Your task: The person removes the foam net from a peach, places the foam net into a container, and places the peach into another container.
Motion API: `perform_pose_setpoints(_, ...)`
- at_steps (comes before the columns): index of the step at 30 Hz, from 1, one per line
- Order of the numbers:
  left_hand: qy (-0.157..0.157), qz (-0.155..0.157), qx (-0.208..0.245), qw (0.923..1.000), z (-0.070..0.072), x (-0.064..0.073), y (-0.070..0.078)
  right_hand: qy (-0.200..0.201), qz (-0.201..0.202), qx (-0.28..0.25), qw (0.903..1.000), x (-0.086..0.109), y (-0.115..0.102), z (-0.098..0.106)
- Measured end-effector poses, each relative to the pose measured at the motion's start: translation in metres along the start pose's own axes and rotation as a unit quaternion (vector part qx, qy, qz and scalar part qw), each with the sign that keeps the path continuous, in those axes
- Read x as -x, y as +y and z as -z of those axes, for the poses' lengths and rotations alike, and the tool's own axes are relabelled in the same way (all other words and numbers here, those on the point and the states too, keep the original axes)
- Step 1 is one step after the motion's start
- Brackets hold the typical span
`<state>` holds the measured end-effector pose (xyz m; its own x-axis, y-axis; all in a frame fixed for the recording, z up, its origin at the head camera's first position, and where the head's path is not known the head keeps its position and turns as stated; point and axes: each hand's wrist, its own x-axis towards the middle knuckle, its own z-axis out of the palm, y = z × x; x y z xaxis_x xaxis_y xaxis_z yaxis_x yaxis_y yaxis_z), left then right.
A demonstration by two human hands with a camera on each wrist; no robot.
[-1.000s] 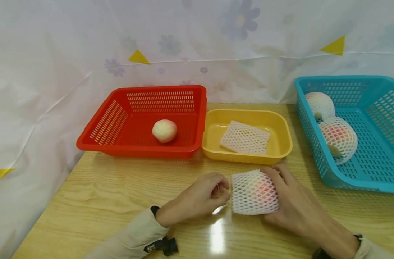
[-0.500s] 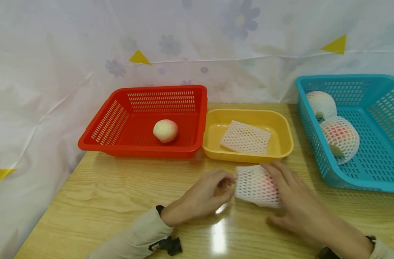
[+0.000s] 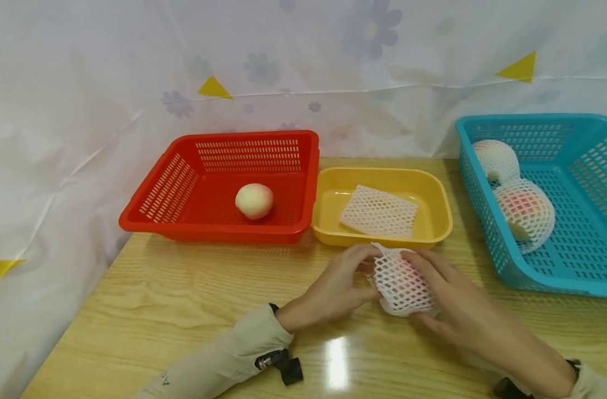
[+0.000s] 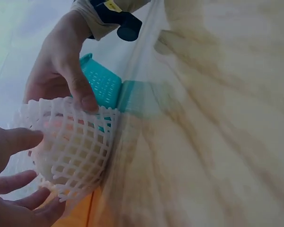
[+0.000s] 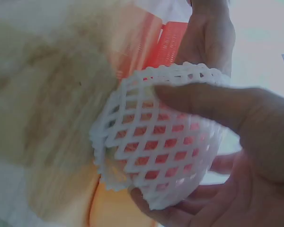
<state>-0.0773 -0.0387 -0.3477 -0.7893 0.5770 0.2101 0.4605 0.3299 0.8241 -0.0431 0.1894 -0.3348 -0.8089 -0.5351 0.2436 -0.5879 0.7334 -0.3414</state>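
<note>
A peach (image 3: 406, 284) in a white foam fruit net (image 4: 85, 163) is held over the table, just in front of the yellow tray. Pink skin shows through the mesh in the right wrist view. My right hand (image 3: 465, 302) grips its right side, thumb laid across the net (image 5: 163, 137). On the left, my left hand (image 3: 333, 287) has its thumb and fingertips curled at the loose end of the net. A raised corner of mesh stands up beside the left fingers.
A red basket (image 3: 233, 231) with one bare peach (image 3: 254, 201) stands at back left. Beside it, the yellow tray (image 3: 328, 237) bears a flat foam net (image 3: 379, 211). At right, a blue basket (image 3: 572, 285) contains two netted peaches (image 3: 525, 213). A patterned cloth hangs behind.
My left hand has moved right and reached the net's end. The netted peach has shifted slightly right and up in view, and its net now sits more bunched at the left.
</note>
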Motion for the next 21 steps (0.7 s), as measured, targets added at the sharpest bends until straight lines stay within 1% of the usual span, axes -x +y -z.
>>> perform_pose_setpoints(1, -0.006, 0.016, 0.012, 0.9998, -0.001, -0.001, -0.001, 0.0, -0.001, 0.004, 1.0, 0.0, 0.0, 0.0)
perform_pose_setpoints(3, -0.017, 0.04, 0.014, 0.999, -0.003, -0.002, -0.002, 0.003, 0.0, 0.006, 1.0, 0.0, -0.001, 0.0)
perform_pose_setpoints(5, -0.029, 0.048, 0.014, 0.9983, -0.005, -0.003, -0.003, 0.009, 0.005, 0.005, 0.9999, 0.001, -0.001, 0.0)
perform_pose_setpoints(7, -0.036, 0.044, 0.002, 0.9984, -0.006, -0.003, -0.004, 0.017, 0.01, 0.001, 0.9998, 0.002, -0.002, 0.001)
perform_pose_setpoints(12, -0.033, 0.017, -0.068, 0.997, -0.008, -0.001, -0.007, 0.027, 0.025, -0.022, 0.9991, 0.003, -0.004, 0.002)
perform_pose_setpoints(13, -0.034, 0.014, -0.073, 0.9967, -0.008, -0.001, -0.008, 0.029, 0.027, -0.028, 0.9988, 0.002, -0.004, 0.002)
perform_pose_setpoints(15, -0.036, 0.009, -0.072, 0.9967, -0.01, -0.001, -0.009, 0.031, 0.029, -0.035, 0.9985, 0.002, -0.004, 0.003)
perform_pose_setpoints(18, -0.041, 0.004, -0.062, 0.9972, -0.015, 0.0, -0.012, 0.016, 0.022, -0.03, 0.9992, 0.002, -0.003, 0.003)
perform_pose_setpoints(21, -0.038, 0.002, -0.055, 0.9978, -0.02, 0.001, -0.014, -0.005, 0.017, -0.02, 0.9997, 0.003, -0.001, 0.004)
